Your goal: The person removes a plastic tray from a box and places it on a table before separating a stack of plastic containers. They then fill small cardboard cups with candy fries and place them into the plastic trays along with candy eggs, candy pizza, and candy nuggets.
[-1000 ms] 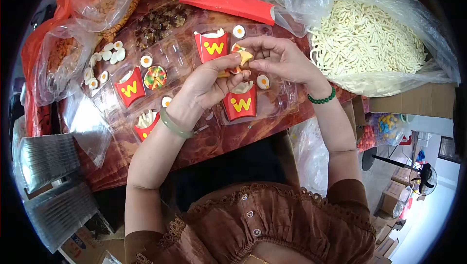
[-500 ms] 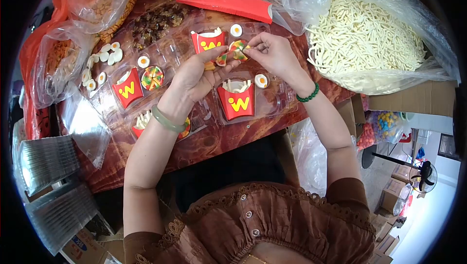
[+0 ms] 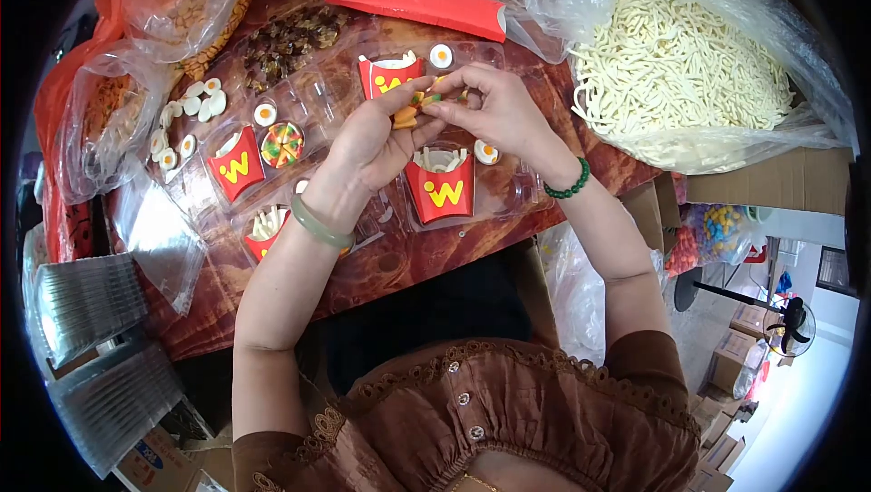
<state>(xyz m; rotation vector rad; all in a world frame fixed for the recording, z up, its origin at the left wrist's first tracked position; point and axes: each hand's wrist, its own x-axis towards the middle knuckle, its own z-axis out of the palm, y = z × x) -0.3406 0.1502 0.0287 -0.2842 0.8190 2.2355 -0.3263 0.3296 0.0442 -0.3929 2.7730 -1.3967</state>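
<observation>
My left hand [image 3: 367, 138], palm up, is curled around a few small toy pizza slices [image 3: 406, 118]. My right hand [image 3: 499, 116] meets it there, thumb and forefinger pinched on a toy pizza slice [image 3: 435, 99] with green and red patches. Behind the hands stands a red fries box [image 3: 377, 77] in a clear tray, a toy fried egg [image 3: 441, 56] near it. Below them another fries box [image 3: 442, 193] lies beside a second egg [image 3: 486, 152]. To the left, a round toy pizza [image 3: 282, 145] sits by a third fries box [image 3: 237, 165] and an egg [image 3: 265, 114].
A large plastic bag of pale toy fries [image 3: 680, 70] lies at right. Flat red boxes [image 3: 417, 8] are stacked at the back. Loose eggs [image 3: 206, 104] and brown pieces [image 3: 290, 43] lie at left, near bags [image 3: 100, 111]. Stacked clear trays [image 3: 91, 306] stand at lower left.
My right hand has moved left from the tray to my left hand, bringing a pizza slice against the slices there. The left hand has shifted slightly right.
</observation>
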